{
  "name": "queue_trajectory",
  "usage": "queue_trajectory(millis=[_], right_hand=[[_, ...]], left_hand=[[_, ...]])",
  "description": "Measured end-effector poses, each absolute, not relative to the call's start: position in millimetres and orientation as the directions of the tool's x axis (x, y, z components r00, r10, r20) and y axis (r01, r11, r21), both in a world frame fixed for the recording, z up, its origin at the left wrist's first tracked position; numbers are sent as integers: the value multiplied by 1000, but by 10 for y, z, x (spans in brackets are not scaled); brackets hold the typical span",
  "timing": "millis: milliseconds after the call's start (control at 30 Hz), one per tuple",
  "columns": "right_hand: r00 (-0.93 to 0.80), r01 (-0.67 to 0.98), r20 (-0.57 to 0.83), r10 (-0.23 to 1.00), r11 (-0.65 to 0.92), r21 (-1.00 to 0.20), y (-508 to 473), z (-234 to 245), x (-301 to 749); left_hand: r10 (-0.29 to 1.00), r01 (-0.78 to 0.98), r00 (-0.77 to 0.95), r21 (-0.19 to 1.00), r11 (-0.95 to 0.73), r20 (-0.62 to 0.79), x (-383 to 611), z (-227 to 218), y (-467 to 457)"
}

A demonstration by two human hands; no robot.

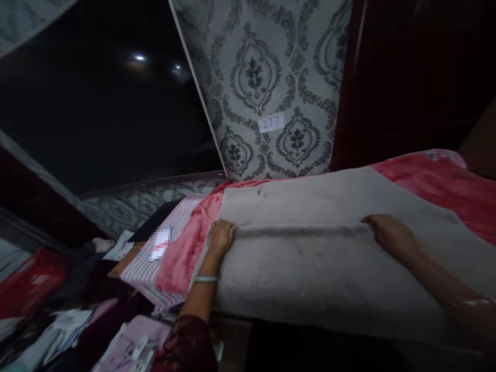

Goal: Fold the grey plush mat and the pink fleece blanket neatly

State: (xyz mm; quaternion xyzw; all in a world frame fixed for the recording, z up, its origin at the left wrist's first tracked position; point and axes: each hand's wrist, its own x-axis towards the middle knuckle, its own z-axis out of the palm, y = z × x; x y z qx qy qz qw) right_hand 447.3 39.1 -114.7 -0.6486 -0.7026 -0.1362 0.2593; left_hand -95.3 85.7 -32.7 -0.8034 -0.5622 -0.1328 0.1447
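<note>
A grey fuzzy blanket (310, 217) lies spread over a pink blanket (437, 181) on a raised surface. My left hand (220, 235) rests at the grey blanket's left edge with fingers curled, pinching a fold of it. My right hand (389, 232) lies on the same fold further right, fingers bent and gripping the cloth. A crease runs between both hands. A bangle circles each wrist.
A striped cloth (170, 243) lies left of the pink blanket. Heaped clothes and packets (77, 320) fill the lower left. A patterned grey wall panel (267, 88) with a paper label "277" (270, 123) stands behind. Dark wardrobe surfaces flank it.
</note>
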Motion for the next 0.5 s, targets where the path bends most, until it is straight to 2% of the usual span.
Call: queue_trajectory(millis=[200, 333, 500], right_hand=[[-1, 984, 512, 859, 92, -153, 440, -1219, 4504], [7, 985, 505, 863, 82, -154, 431, -1194, 4490], [-1, 986, 495, 869, 82, -142, 419, -1151, 4466]], left_hand=[[869, 907, 376, 64, -416, 322, -1457, -283, 733], [910, 918, 301, 173, -358, 285, -1633, -278, 788], [932, 937, 216, 207, -282, 290, -1697, -225, 893]])
